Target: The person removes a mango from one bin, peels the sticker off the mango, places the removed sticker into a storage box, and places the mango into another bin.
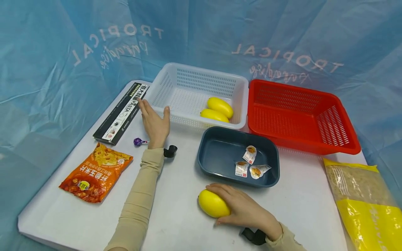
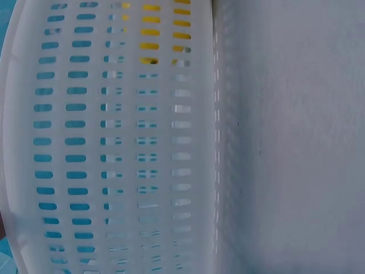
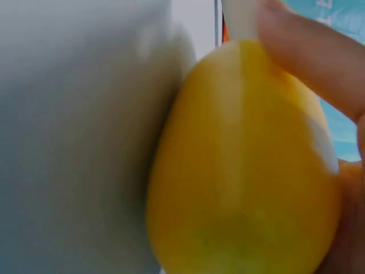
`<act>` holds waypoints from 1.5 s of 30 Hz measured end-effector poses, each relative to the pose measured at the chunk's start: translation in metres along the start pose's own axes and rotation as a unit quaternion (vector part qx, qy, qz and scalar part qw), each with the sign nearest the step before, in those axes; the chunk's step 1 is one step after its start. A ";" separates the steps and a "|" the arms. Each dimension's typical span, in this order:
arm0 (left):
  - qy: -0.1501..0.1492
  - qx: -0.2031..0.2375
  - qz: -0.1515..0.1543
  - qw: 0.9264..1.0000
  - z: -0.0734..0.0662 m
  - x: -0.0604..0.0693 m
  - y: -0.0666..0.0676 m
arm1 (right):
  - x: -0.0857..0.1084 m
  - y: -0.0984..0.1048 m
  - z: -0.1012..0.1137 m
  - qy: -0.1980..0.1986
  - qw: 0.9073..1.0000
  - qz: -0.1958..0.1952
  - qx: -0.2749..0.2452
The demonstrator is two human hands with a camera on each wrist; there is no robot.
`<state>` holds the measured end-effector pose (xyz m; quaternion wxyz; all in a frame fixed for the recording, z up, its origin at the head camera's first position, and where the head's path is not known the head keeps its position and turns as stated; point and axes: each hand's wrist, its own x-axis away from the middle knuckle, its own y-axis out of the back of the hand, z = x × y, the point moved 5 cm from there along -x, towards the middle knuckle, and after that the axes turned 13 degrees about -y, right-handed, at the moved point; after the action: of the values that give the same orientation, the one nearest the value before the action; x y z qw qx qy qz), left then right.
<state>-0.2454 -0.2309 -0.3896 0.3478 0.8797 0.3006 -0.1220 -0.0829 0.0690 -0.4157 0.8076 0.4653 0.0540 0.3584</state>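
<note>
My right hand (image 1: 240,207) holds a smooth yellow mango (image 1: 213,204) near the front of the table, the thumb on its near side and the fingers over its far side. The right wrist view shows this mango (image 3: 245,165) up close, with a digit against its upper end. My left hand (image 1: 156,123), fingers extended and thumb spread, is at the front left corner of the white perforated basket (image 1: 201,120); whether it touches the rim I cannot tell. Two more yellow mangoes (image 1: 220,107) lie inside that basket on its right side.
A dark blue tray (image 1: 216,153) holds 3 small packets (image 1: 250,154). Behind it stands a red basket (image 1: 282,122). At left lie a pasta box (image 1: 122,113), a purple lollipop (image 1: 137,142) and an orange snack bag (image 1: 95,173). A yellow bag (image 1: 367,209) is at right.
</note>
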 end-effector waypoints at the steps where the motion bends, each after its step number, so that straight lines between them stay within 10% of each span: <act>1: 0.000 0.001 -0.001 1.000 0.000 0.000 0.001 | 0.000 0.000 0.000 0.001 1.000 0.002 0.003; 26: 0.015 0.003 0.033 0.999 0.002 0.000 0.004 | 0.002 0.003 0.013 0.025 0.999 0.010 -0.028; 45: -0.002 0.011 0.026 1.000 0.000 -0.001 0.005 | -0.008 0.051 0.032 0.095 0.993 -0.044 -0.053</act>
<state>-0.2431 -0.2336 -0.3865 0.3417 0.8909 0.2750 -0.1183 -0.1025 0.0572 -0.3592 0.8373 0.3832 0.1320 0.3670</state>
